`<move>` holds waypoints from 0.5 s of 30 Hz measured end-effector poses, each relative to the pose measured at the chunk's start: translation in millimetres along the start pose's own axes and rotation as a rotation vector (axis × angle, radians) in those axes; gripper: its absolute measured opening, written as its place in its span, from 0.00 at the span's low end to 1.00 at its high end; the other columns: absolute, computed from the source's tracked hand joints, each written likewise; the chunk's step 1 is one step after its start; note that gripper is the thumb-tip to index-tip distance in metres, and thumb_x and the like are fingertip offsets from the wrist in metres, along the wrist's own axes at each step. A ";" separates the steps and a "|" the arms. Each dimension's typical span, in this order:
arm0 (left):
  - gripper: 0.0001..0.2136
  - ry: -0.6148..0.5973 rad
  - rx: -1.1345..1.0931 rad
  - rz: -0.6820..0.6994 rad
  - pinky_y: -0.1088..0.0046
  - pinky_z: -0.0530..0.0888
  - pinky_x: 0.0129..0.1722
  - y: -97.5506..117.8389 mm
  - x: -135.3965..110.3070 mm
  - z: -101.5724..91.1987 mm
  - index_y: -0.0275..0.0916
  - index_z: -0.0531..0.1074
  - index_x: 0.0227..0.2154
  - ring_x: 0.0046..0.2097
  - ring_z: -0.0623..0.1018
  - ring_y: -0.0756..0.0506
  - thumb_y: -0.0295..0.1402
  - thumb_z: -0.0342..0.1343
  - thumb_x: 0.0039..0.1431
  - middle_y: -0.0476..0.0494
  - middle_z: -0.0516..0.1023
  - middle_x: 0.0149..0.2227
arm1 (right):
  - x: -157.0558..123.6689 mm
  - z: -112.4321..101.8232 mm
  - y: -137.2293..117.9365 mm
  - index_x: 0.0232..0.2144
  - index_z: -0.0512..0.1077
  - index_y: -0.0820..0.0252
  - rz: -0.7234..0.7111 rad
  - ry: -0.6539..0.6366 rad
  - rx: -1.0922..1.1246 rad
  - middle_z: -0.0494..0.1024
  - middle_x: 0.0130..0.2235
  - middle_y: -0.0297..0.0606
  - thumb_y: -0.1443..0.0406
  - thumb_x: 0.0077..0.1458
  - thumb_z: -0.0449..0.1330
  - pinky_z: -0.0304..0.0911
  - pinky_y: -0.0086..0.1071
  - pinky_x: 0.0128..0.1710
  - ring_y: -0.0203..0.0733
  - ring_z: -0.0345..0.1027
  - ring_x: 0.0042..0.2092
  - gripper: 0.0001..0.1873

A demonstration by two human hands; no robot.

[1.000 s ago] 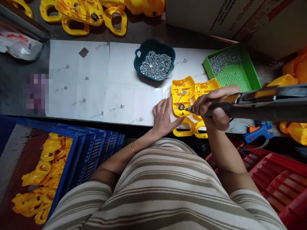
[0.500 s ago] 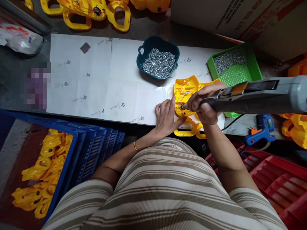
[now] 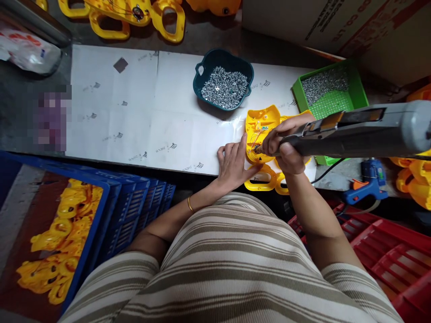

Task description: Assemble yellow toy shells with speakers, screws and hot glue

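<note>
My right hand (image 3: 288,142) is wrapped round a grey and black power screwdriver (image 3: 357,133), its body tilted off to the right. The tip meets a dark round part in a yellow plastic shell (image 3: 262,120), near the shell's lower left. Thin wires and a small green circuit board (image 3: 264,128) show inside the shell. My left hand (image 3: 233,165) is open beside it, fingers spread, the index finger along the shell's left edge and the thumb at its lower rim. My right hand and the tool hide the shell's right part.
Beyond the shell stand a dark teal bowl of screws (image 3: 225,87) and a green basket of small metal pieces (image 3: 340,103). A blue glue gun (image 3: 367,184) lies at right. Blue crates (image 3: 114,197) and a red crate (image 3: 397,251) flank me. More yellow shells (image 3: 131,18) lie behind.
The rear end of the screwdriver has lifted slightly, while its tip stays at the round part. My left hand keeps its place at the shell; the view has shifted a little.
</note>
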State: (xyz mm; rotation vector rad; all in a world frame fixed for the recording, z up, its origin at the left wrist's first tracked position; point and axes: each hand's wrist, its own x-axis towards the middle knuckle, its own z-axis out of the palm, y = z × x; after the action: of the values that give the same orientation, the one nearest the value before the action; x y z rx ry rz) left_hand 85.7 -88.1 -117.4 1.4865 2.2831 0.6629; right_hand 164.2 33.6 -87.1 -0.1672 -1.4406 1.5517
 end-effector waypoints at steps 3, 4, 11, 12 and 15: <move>0.41 0.085 0.017 0.048 0.57 0.56 0.56 -1.7 -1.6 -6.2 0.40 0.55 0.65 0.57 0.64 0.35 0.59 0.54 0.54 0.33 0.65 0.60 | 4.0 2.6 -11.3 0.42 0.69 0.43 -0.039 -0.017 0.036 0.62 0.17 0.24 0.56 0.53 0.63 0.59 0.36 0.20 0.37 0.52 0.15 0.13; 0.39 0.129 0.032 0.092 0.57 0.55 0.57 -2.8 -2.6 -8.2 0.41 0.58 0.64 0.58 0.63 0.34 0.58 0.54 0.55 0.32 0.63 0.62 | 5.1 3.1 -16.6 0.41 0.69 0.43 -0.053 -0.021 0.039 0.61 0.17 0.24 0.55 0.53 0.63 0.59 0.36 0.20 0.36 0.51 0.15 0.13; 0.13 0.246 0.070 0.325 0.57 0.56 0.56 -7.0 -8.7 -12.5 0.52 0.76 0.48 0.59 0.63 0.38 0.42 0.54 0.63 0.42 0.69 0.59 | 5.7 6.8 -56.5 0.36 0.71 0.47 0.015 0.047 -0.002 0.62 0.16 0.23 0.54 0.53 0.62 0.55 0.29 0.14 0.34 0.55 0.15 0.09; 0.11 0.254 0.054 0.334 0.57 0.57 0.56 -6.7 -9.1 -11.9 0.52 0.77 0.46 0.59 0.64 0.39 0.41 0.55 0.64 0.43 0.71 0.58 | 4.9 7.3 -59.3 0.36 0.71 0.47 0.012 0.051 0.005 0.62 0.16 0.23 0.53 0.53 0.62 0.55 0.28 0.14 0.33 0.55 0.14 0.10; 0.08 0.264 -0.011 0.346 0.58 0.58 0.55 -4.7 -9.5 -10.5 0.50 0.79 0.39 0.57 0.65 0.40 0.40 0.56 0.63 0.45 0.75 0.53 | 1.9 8.3 -63.2 0.36 0.71 0.49 0.031 0.049 0.031 0.64 0.17 0.23 0.54 0.53 0.63 0.57 0.28 0.15 0.32 0.57 0.15 0.10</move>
State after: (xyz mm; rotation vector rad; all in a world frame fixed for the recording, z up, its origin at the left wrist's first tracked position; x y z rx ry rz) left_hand 80.5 -100.5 -111.0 1.9112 2.2152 1.0199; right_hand 191.9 18.0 -31.8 -0.2081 -1.3813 1.5834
